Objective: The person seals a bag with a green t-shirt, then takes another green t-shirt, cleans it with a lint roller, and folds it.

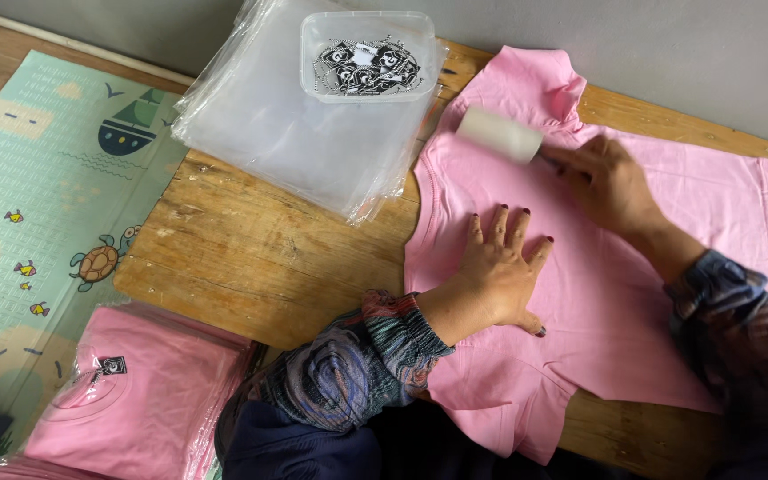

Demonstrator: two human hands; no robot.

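Landmark: the pink shirt [615, 293] spread flat on the wooden table [251, 258].

Nearest, down-left of the shirt and off the table edge: a stack of bagged pink shirts [135, 400] on the play mat [37, 178]. Top one is clear; several bag edges show below it, exact count not readable.

On the shirt itself: left hand [500, 267] lies flat at mid-left, fingers spread, palm down, pinning the cloth. Right hand [602, 182] sits above it toward the collar end, closed around the handle of a lint roller [500, 133]; the white drum lies on the fabric just below the collar. Handle is hidden under the fingers.

Doing this step well, my read: keep the flat palm near the roller so the cloth stays taut, roll away from the pinned spot in straight overlapping passes, and go light near the collar so it doesn't bunch.

Far left of the shirt's collar: a stack of clear plastic bags [295, 133], sheet count unreadable, overlapping the shirt's edge. On top sits one clear tub [366, 53] of black-and-white tags, too many and too small to count.

Counts: 1 open shirt, 1 roller, 1 tub, 1 bag stack, 1 bagged-shirt stack, 2 hands.
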